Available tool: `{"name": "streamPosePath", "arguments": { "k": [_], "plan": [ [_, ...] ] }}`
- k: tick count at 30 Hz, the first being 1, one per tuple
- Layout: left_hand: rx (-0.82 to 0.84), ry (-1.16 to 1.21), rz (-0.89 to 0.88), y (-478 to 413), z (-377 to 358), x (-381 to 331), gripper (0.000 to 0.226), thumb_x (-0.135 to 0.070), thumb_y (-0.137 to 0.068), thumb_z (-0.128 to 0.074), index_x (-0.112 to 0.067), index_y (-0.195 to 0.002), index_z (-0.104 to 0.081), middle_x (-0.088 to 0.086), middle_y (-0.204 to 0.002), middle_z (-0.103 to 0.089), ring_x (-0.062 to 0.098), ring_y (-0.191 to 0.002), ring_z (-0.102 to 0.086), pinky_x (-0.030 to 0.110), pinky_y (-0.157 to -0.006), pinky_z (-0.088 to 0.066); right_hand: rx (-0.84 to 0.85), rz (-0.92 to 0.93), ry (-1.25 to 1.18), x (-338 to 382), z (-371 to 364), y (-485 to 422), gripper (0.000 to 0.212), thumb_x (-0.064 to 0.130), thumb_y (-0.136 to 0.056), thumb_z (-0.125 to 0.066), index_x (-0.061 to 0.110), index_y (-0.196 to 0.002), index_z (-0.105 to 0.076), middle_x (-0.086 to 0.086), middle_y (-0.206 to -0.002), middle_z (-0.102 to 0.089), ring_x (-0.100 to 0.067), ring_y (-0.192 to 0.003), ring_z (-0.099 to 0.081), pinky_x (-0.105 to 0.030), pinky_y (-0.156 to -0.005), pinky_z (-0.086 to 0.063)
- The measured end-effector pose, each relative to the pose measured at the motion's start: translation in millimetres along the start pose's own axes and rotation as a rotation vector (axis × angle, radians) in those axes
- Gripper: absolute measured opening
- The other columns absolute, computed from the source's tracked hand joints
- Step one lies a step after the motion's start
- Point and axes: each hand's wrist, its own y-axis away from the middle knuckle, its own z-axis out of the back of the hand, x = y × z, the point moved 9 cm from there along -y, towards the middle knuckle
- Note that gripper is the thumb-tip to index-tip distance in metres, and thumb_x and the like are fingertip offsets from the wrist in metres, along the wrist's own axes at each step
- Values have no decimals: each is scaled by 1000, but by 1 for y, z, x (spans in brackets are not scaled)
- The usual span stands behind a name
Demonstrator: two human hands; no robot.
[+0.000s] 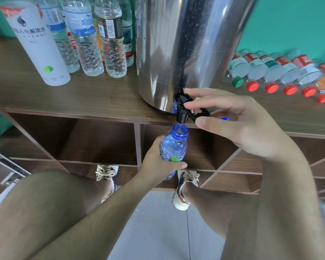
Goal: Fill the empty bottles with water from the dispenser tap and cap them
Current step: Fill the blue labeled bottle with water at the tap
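Where the black tap (182,111) juts past the shelf (101,98) edge, blue bottle (174,145): upright; uncapped; mouth just under the spout
Left hand (158,162): fingers wrapped round the blue bottle's body
Right hand (238,122): thumb and forefinger pinch the tap lever (200,113)
Dispenser (186,44): steel; on the shelf; red-capped bottles (270,70) lying to its right

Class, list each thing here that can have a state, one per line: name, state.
blue bottle: uncapped, upright under spout, gripped by left hand
tap lever: pinched by right hand; flow unclear
dispenser: upright, beaded with droplets
lying bottles: capped, on their sides
standing bottles: upright, tops cropped
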Motion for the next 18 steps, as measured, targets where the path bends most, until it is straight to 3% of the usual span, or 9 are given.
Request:
{"name": "streamPosePath", "arguments": {
  "k": [7,18],
  "plan": [
    [2,-19,6,-1,0,1,79,-14,-71,-93,-39,-127,-43,-23,-113,-60,-12,-99,-61,7,-76,-52,1,6,5,-1,0,0,30,22,-90,-72,30,-119,-76,19,-142,-63,-24,-128,-60,-37,-95,-52],
    [-1,11,11,0,0,2,79,-13,-70,-94,-41,-125,-46,-19,-116,-63,1,-106,-65,16,-86,-56,-1,6,4,-1,1,0,31,21,-90,-72,29,-119,-76,19,-142,-63,-24,-127,-61,-36,-96,-52]
  ]
}}
